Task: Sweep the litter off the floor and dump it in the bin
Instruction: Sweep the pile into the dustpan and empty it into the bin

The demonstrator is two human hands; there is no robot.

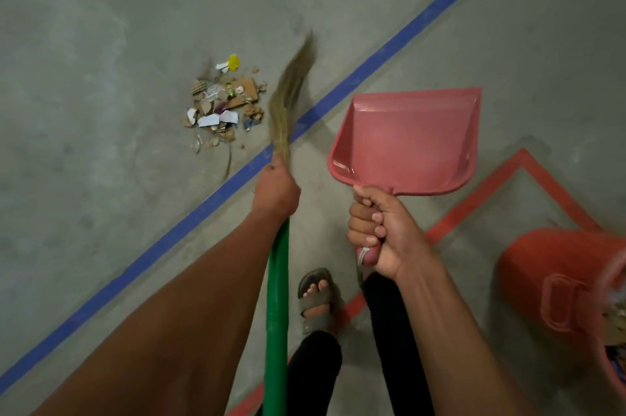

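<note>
**Litter pile gathered; broom and dustpan held above the floor**

Item 1. Litter pile [223, 104]: scraps of cardboard, paper and plastic plus a yellow piece, lying heaped on the concrete floor [101, 43] beyond the blue tape line [210, 202]. A few crumbs are strewn at the pile's 6 o'clock edge.

Item 2. Broom [288, 104]: green handle, straw head. It is gripped by the left hand [276, 190], whose fingers are curled fully round the neck where straw meets handle. The long axis runs from 6 o'clock up toward 12, the straw tip curving to 1 o'clock. The straw lies just beside the pile's 3 o'clock edge; contact cannot be confirmed.

Item 3. Dustpan [406, 141]: pink, nothing seen in it, mouth facing 12 o'clock. Its handle is clasped in the right hand [379, 232], all fingers wrapped tightly. It appears to be held clear of the floor.

Item 4. Bin [569, 287]: orange, at 4 o'clock from the dustpan, partly cut off by the frame edge.

Governing relation: the pile lies at 10 o'clock from the left hand and at 9 o'clock from the dustpan, with the broom between the two. The left hand is judged the nearer. For loading, the pan would probably have to be lowered beside the pile.

Also noted: a sandalled foot [318, 300] and a red tape line [474, 205].
</note>
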